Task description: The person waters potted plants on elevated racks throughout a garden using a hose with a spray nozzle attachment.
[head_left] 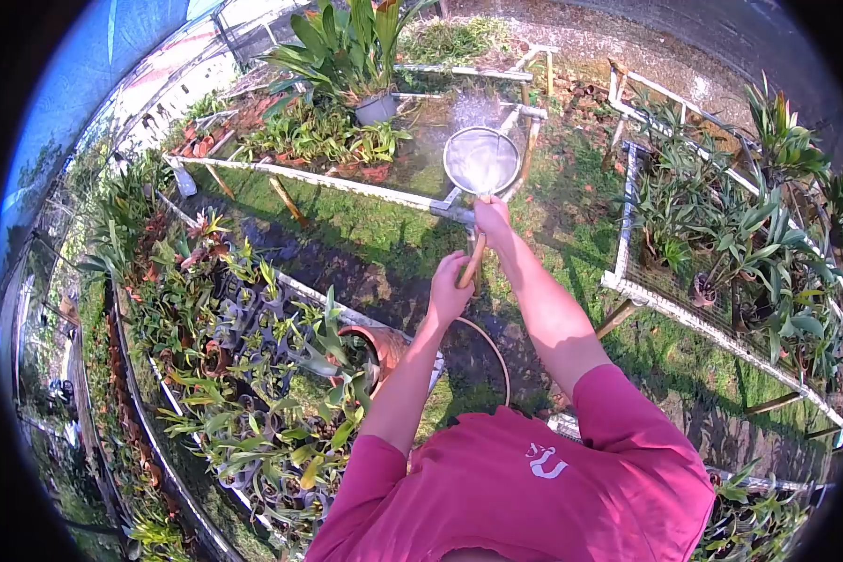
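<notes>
Both arms reach forward along a tan garden hose (472, 264). My right hand (493, 219) is closed around its front end, just below a wide, round, grey-rimmed watering head (481, 161). Water sprays (476, 110) from the far side of that head toward the plant bench beyond. Lower and to the left, my left hand (451, 288) is wrapped around the hose. From there the hose loops down (507, 370) toward my body. Some fingers of both hands are hidden by the grip.
Ahead, a white-framed bench (347, 186) bears low plants and a grey pot (377, 110) with a large leafy plant. Potted plants crowd another bench at left, where a terracotta pot (384, 348) lies tilted near my left forearm. A mesh bench (702, 317) with plants stands at right.
</notes>
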Motion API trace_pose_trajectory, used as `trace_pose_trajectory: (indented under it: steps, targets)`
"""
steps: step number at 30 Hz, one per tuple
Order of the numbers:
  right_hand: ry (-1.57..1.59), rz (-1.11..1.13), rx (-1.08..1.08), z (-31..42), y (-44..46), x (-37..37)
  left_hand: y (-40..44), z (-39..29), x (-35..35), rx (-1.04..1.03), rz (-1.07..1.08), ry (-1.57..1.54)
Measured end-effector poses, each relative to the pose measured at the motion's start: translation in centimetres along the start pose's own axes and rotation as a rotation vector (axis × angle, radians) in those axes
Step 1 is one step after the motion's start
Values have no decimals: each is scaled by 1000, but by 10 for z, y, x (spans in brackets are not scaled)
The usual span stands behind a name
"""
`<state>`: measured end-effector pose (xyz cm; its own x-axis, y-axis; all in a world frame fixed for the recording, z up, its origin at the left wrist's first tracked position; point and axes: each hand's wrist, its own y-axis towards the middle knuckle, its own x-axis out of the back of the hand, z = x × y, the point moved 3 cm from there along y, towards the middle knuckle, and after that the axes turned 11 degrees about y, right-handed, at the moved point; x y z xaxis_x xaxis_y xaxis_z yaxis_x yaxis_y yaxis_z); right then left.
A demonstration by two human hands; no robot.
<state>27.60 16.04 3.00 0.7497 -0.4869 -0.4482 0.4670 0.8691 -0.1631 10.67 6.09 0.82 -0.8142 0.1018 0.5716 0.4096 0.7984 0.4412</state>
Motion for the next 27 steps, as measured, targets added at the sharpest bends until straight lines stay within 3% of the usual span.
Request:
trace_pose_trajectory:
  steps: [4, 7, 13, 15, 17, 19, 22, 27]
  targets:
    - [-39, 0, -2, 0, 8, -13, 20, -13, 7, 1, -145, -170]
    - [-56, 3, 34, -1, 12, -18, 25, -4, 7, 91, 31, 11]
    - [-92, -28, 74, -3, 11, -28, 25, -5, 16, 107, -38, 166]
    - [-149, -31, 85, -1, 10, -33, 27, -8, 21, -113, -322, 367]
    - [-177, -29, 86, 0, 10, -35, 31, -1, 18, -221, -420, 373]
    - [-177, -17, 76, -1, 11, -37, 37, 8, 17, -213, -335, 191]
    - [-203, -12, 73, -3, 14, -35, 30, 5, 22, 78, 6, 222]
    - [-69, -49, 119, -14, 15, -27, 7, 40, 18, 196, -50, 187]
